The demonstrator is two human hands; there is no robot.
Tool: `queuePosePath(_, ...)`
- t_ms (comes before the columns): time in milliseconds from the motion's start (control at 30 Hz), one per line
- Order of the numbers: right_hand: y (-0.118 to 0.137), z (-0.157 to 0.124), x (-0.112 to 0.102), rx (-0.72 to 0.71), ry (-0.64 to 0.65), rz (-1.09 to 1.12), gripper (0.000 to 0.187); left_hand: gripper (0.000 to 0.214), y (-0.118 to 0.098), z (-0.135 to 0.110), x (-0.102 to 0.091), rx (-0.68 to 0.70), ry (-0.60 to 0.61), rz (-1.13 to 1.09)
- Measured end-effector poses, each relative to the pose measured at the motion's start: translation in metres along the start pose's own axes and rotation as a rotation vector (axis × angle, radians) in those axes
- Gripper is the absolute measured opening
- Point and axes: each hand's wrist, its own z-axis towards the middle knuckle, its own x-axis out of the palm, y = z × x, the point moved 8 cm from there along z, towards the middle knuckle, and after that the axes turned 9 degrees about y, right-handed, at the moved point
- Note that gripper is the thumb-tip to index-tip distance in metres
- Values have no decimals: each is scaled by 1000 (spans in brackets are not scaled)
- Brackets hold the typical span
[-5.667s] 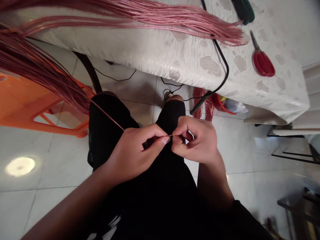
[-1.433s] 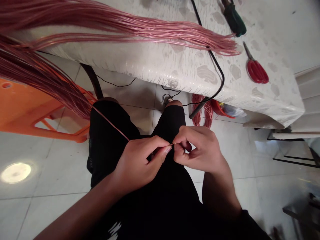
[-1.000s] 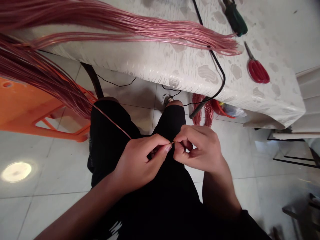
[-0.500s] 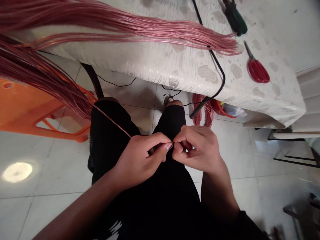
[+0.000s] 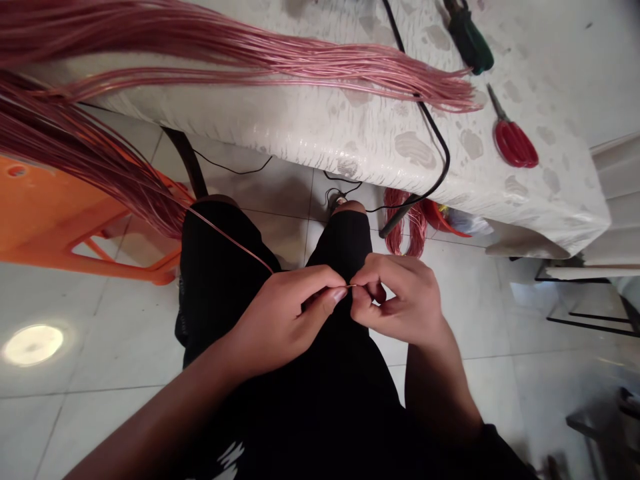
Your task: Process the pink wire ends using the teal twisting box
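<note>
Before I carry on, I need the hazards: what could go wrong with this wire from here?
The thin wire showing between the left hand and right hand might slip or bend. The strand trailing from the left hand toward the reddish bundle could tangle there. The black cable looping over the table edge might snag the right hand.

I can read no words, numbers or brands here. The white print (image 5: 230, 456) low on my black clothing (image 5: 300, 413) shows only as broken strokes, and the faint marks (image 5: 181, 313) beside my left thigh are too dim to make out.
</note>
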Motion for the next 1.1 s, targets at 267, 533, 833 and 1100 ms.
queuePosePath(267, -6, 0, -1, 36, 6, 127, 22, 16, 0, 0, -4, -8, -114, -15)
queuePosePath(533, -5, 2, 3, -3, 38, 119, 16, 15, 1, -2, -6, -19, -130, -15)
queuePosePath(833, -2, 5, 1, 10, 24, 115, 14, 16, -1, -2, -8, -25, -148, 36)
queuePosePath(1100, 1, 9, 5, 74, -7, 95, 13, 16, -2, -2, -9, -23, -170, 74)
